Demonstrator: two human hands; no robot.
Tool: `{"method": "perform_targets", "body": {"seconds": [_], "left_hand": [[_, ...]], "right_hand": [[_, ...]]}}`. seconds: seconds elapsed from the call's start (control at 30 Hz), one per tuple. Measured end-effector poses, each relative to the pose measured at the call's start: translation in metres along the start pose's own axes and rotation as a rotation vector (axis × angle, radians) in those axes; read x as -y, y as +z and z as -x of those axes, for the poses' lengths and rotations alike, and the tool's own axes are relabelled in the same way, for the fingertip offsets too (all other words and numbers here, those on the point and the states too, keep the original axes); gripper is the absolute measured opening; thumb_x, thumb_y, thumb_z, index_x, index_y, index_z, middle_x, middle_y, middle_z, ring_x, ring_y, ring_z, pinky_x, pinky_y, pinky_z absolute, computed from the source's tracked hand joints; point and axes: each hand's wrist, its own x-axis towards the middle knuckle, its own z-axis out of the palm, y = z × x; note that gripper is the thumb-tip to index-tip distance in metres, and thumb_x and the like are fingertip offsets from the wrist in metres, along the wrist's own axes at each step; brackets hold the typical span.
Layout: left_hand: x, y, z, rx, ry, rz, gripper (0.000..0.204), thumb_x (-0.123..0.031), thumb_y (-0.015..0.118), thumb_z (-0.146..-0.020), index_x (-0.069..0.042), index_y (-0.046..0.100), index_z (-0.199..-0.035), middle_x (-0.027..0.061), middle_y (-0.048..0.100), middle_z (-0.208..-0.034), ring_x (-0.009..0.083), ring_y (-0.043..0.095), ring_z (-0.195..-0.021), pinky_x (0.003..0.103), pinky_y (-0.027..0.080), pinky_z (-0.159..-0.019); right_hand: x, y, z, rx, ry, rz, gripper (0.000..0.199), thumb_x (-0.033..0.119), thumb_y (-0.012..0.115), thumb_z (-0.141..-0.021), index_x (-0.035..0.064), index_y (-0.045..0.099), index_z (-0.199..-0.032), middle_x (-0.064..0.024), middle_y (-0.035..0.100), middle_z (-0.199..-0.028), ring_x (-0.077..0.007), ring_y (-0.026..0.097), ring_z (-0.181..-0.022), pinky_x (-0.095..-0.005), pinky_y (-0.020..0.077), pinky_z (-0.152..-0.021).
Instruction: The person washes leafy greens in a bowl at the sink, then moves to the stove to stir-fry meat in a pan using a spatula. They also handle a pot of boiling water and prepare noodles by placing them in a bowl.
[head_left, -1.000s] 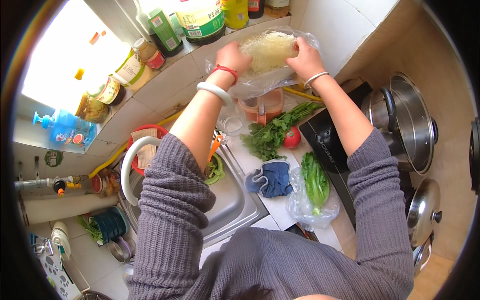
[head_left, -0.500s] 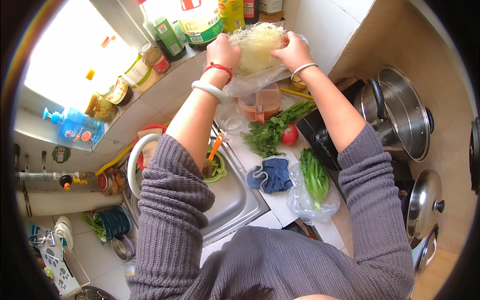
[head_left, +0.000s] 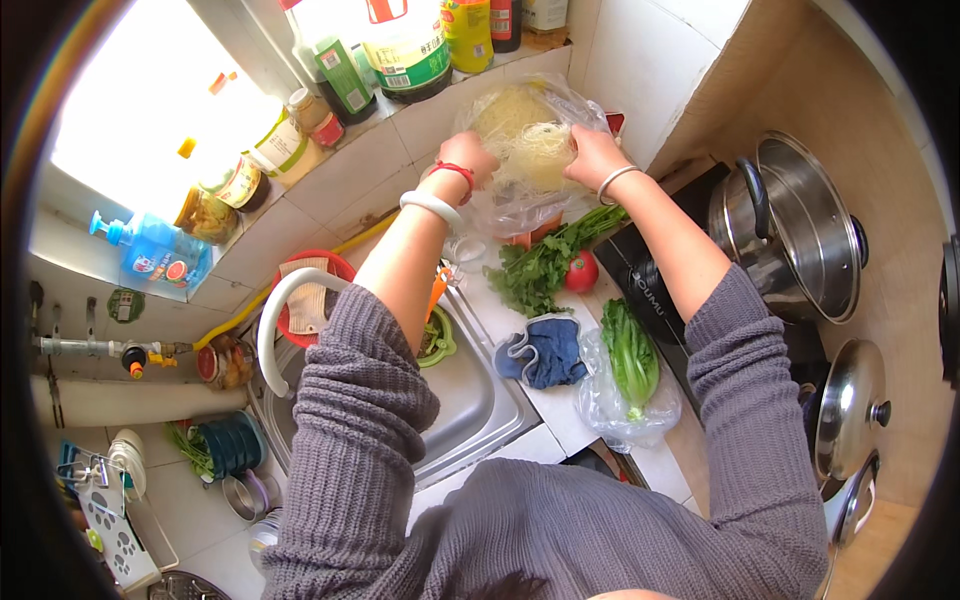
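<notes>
A tangle of thin, pale dried vermicelli noodles (head_left: pixel 540 158) stretches between my two hands above the counter's back corner. My left hand (head_left: pixel 468 165) is closed on its left side. On the opposite side, my right hand (head_left: pixel 597 160) pinches the bundle between thumb and fingers. A clear plastic bag (head_left: pixel 505 212) lies around and beneath the noodles, with more strands visible inside its far part. I cannot tell how much of the bag is caught in my fingers. Just below the bag are a bunch of cilantro (head_left: pixel 535 268) and a red tomato (head_left: pixel 581 271).
The metal sink (head_left: pixel 455 410) holds a green strainer (head_left: pixel 437 338). Right of it lie a blue cloth (head_left: pixel 552 350) and lettuce (head_left: pixel 630 355) on plastic. A steel pot (head_left: pixel 810 240) stands on the right. Bottles and a large jar (head_left: pixel 405 55) line the sill behind.
Both hands have come lower and nearer with the noodles. The bag now bulges up behind the bundle and covers most of the orange container underneath.
</notes>
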Motion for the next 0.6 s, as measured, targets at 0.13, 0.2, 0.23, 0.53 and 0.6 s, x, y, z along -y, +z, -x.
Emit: {"method": "perform_targets", "body": {"seconds": [0.13,0.2,0.23,0.53,0.6], "left_hand": [[-0.005,0.000,0.006,0.073,-0.019,0.135,0.049,-0.015,0.066,-0.065,-0.002,0.058,-0.112,0.0153,0.067,-0.083,0.0251,0.066,-0.077,0.032,0.052,-0.074],[-0.006,-0.005,0.006,0.126,-0.076,0.256,0.051,-0.014,0.066,-0.065,-0.003,0.057,-0.114,0.0160,0.066,-0.085,0.0248,0.066,-0.077,0.032,0.052,-0.074],[-0.003,-0.004,0.004,0.069,-0.003,0.228,0.051,-0.014,0.066,-0.065,-0.003,0.057,-0.114,0.0164,0.066,-0.087,0.0252,0.066,-0.080,0.032,0.052,-0.075],[-0.001,0.003,-0.005,-0.338,0.278,0.277,0.051,-0.014,0.063,-0.065,-0.004,0.056,-0.115,0.0213,0.062,-0.099,0.0308,0.060,-0.095,0.034,0.048,-0.082],[-0.012,0.005,-0.001,-0.301,0.199,0.276,0.049,-0.013,0.061,-0.066,-0.002,0.056,-0.114,0.0252,0.061,-0.099,0.0337,0.059,-0.097,0.036,0.047,-0.083]], "right_hand": [[-0.011,0.001,-0.004,0.030,-0.052,0.138,0.039,0.014,0.069,-0.059,-0.0026,0.057,-0.092,-0.0230,0.061,-0.086,-0.0365,0.058,-0.086,-0.0383,0.0466,-0.077],[-0.012,-0.001,-0.004,-0.039,-0.127,0.130,0.029,0.011,0.062,-0.063,-0.0022,0.059,-0.088,-0.0234,0.062,-0.085,-0.0367,0.059,-0.086,-0.0372,0.0477,-0.076],[-0.012,-0.003,-0.007,0.032,-0.071,0.052,0.030,0.012,0.064,-0.062,-0.0016,0.059,-0.088,-0.0219,0.062,-0.085,-0.0348,0.060,-0.086,-0.0361,0.0479,-0.075],[0.001,0.005,-0.008,0.212,0.024,-0.309,0.029,0.014,0.069,-0.062,0.0031,0.061,-0.086,-0.0121,0.065,-0.083,-0.0257,0.062,-0.079,-0.0330,0.0480,-0.072],[-0.002,0.016,-0.008,0.140,0.011,-0.230,0.026,0.016,0.067,-0.063,0.0048,0.061,-0.086,-0.0117,0.065,-0.084,-0.0267,0.062,-0.081,-0.0337,0.0478,-0.072]]}}
